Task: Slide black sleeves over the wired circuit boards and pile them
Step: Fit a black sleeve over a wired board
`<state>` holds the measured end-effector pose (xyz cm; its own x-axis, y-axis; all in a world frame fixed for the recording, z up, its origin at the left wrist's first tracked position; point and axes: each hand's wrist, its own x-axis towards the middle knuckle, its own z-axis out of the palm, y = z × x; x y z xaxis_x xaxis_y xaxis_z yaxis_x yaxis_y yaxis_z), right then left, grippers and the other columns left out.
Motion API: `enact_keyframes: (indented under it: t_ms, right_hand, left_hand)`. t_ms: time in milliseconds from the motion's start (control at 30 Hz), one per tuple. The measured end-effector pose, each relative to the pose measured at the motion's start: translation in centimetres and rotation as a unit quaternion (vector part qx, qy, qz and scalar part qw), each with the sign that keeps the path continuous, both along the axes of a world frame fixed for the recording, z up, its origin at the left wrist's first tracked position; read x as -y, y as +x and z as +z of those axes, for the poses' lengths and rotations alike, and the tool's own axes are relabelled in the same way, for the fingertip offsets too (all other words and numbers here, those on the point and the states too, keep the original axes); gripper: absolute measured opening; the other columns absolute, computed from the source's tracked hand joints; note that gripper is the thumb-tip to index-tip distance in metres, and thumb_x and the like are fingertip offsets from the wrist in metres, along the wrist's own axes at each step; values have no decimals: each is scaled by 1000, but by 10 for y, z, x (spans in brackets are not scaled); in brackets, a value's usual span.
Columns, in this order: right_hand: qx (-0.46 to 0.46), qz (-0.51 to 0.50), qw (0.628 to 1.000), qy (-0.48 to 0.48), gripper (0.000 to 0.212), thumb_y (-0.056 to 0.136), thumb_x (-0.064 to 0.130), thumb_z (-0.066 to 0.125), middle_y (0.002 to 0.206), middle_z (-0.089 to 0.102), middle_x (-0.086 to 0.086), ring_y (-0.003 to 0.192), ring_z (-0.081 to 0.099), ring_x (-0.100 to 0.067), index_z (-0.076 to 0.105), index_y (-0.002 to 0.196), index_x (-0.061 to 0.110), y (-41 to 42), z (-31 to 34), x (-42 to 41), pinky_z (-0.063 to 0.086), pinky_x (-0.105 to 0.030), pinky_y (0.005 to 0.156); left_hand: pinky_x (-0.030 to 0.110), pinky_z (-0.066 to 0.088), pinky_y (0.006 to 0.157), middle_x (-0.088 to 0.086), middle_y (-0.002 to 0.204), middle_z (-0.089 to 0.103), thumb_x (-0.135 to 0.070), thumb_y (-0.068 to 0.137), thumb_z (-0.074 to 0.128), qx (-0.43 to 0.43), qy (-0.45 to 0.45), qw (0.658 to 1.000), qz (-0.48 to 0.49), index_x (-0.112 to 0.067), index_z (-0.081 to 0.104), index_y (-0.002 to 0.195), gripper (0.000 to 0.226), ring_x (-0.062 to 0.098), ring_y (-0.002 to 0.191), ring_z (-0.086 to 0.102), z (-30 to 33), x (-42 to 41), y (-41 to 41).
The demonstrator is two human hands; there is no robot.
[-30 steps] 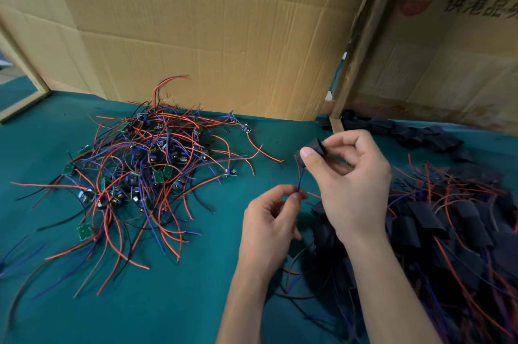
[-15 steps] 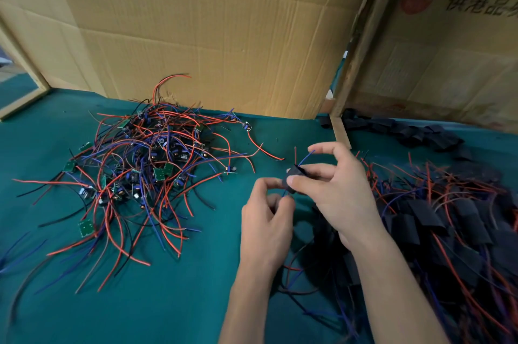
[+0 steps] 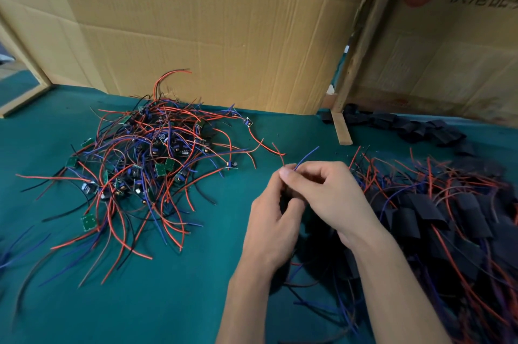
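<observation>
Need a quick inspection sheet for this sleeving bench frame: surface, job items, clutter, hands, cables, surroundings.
Surface: teal cloth-covered table.
Job's things: heap of bare green circuit boards with red, blue and black wires at left; pile of black-sleeved boards at right; loose black sleeves at back right.
Clutter: short wooden strip.
Hands: left hand and right hand meet on one wired board, mostly hidden; fingers curled.
Cables: red and blue wire ends stick up above the fingers.
Surroundings: brown cardboard walls.

Both hands (image 3: 302, 200) pinch one sleeved board's wires (image 3: 307, 153) above green table (image 3: 182, 301).
</observation>
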<state>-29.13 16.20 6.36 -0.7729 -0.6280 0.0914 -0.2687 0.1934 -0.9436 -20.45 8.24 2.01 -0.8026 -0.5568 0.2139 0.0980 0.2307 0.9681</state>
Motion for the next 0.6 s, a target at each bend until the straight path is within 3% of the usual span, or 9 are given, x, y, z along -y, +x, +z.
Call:
enact_keyframes:
  t_ms: [100, 200, 267, 333, 400, 500, 600]
  right_hand:
    - [0, -1, 999, -50, 17, 90, 22, 77, 62, 68, 4, 62, 58, -8, 79, 74, 17, 2, -1, 3, 47, -28, 65]
    - [20, -47, 991, -123, 26, 90, 27, 75, 52, 52, 3, 50, 44, -9, 72, 75, 6, 1, 1, 8, 37, -21, 48]
    - [44, -73, 984, -156, 29, 93, 26, 73, 52, 54, 2, 45, 44, -10, 68, 77, 2, 1, 1, 10, 34, -20, 41]
    - [40, -91, 981, -167, 28, 96, 23, 71, 55, 61, -1, 45, 48, -11, 67, 77, 3, 1, 1, 12, 36, -21, 41]
    - [4, -112, 981, -161, 28, 96, 24, 71, 57, 65, -2, 46, 51, -9, 67, 75, 6, 0, 1, 10, 40, -23, 46]
    - [-23, -149, 973, -176, 27, 95, 22, 72, 57, 64, 2, 43, 55, -5, 67, 72, 10, -4, 2, 6, 48, -25, 49]
    - [23, -179, 960, -215, 23, 96, 20, 71, 58, 63, 3, 41, 51, -4, 70, 76, 8, -6, 4, 4, 47, -23, 42]
  left_hand:
    - [25, 48, 72, -11, 87, 70, -22, 89, 45, -36, 62, 997, -8, -28, 63, 116, 33, 9, 75, 60, 3, 2, -1]
    - [22, 49, 67, -6, 73, 65, -23, 94, 46, -69, 136, 988, -36, -30, 70, 105, 27, 9, 68, 57, 9, 4, -1]
    - [28, 53, 77, 0, 82, 70, -22, 96, 46, -83, 178, 977, -78, -24, 73, 98, 27, 14, 78, 62, 9, 4, -1]
    - [39, 52, 90, 8, 95, 71, -23, 97, 47, -84, 225, 964, -115, -19, 74, 101, 27, 21, 91, 64, 8, 5, 0]
    - [41, 53, 93, 12, 104, 72, -23, 98, 47, -78, 267, 949, -150, -16, 73, 109, 29, 24, 96, 67, 7, 5, 1]
    - [28, 56, 80, 9, 107, 74, -23, 101, 44, -66, 296, 934, -187, -18, 73, 116, 32, 20, 89, 71, 10, 4, 3]
    - [22, 52, 70, 12, 107, 73, -24, 101, 43, -65, 316, 925, -199, -17, 71, 118, 34, 19, 82, 69, 11, 3, 3]
